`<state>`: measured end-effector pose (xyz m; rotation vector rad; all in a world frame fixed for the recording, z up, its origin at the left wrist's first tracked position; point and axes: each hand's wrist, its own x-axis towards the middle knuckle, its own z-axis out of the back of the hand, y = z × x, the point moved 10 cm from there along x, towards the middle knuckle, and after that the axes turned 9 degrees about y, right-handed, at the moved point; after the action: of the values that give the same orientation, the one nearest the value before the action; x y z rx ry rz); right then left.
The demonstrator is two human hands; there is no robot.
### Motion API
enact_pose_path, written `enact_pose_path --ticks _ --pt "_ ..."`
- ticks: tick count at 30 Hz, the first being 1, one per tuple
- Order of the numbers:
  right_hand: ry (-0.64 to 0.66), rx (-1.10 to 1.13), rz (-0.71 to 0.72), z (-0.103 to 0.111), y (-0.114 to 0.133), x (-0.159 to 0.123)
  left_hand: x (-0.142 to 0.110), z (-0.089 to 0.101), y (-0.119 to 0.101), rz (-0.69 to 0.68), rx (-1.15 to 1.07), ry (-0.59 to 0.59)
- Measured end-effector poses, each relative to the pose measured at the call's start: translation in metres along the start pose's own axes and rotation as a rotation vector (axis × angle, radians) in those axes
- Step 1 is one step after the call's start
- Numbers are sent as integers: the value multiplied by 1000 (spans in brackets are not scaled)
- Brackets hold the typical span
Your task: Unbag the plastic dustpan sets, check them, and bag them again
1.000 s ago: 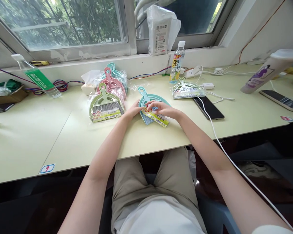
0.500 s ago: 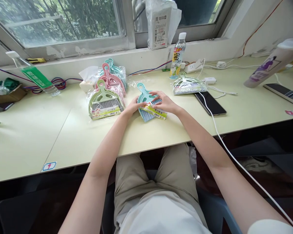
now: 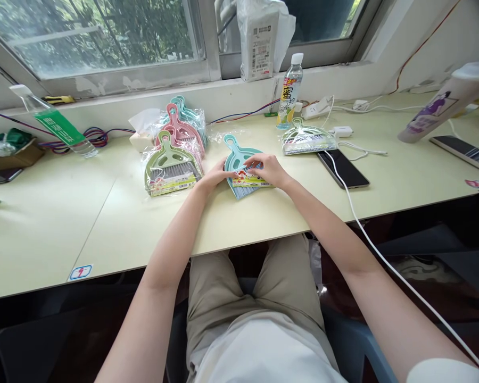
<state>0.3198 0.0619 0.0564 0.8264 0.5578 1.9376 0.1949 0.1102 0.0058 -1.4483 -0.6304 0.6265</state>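
On the table [image 3: 231, 229], right of the green set [image 3: 171, 169], I see the blue dustpan [image 3: 235, 157]. My left hand [image 3: 215, 174] holds its left edge; my right hand [image 3: 269, 169] curls its fingers over the label [image 3: 250, 182], whether pinching it I can't tell.

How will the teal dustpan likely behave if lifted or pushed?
The teal dustpan looks like moulded plastic, so probably stiff and light for its size. Its broad, shallow shape should slide rather than roll. The label lying over it looks thin, so it might shift.
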Motion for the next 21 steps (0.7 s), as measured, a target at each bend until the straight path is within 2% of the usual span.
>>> enact_pose_path --ticks 4,8,10,16,21 --pt "27 -276 -138 13 -7 -5 0 2 4 24 -42 -24" --pt "160 -398 -353 28 -37 -16 -1 6 7 43 -79 -57" --pt "183 -428 -424 37 -49 -22 -2 6 8 51 -85 -62" --pt "244 -450 -484 40 -63 -29 -1 9 10 61 -95 -74" --pt "245 -411 -523 44 -69 -31 -2 10 9 65 -81 -87"
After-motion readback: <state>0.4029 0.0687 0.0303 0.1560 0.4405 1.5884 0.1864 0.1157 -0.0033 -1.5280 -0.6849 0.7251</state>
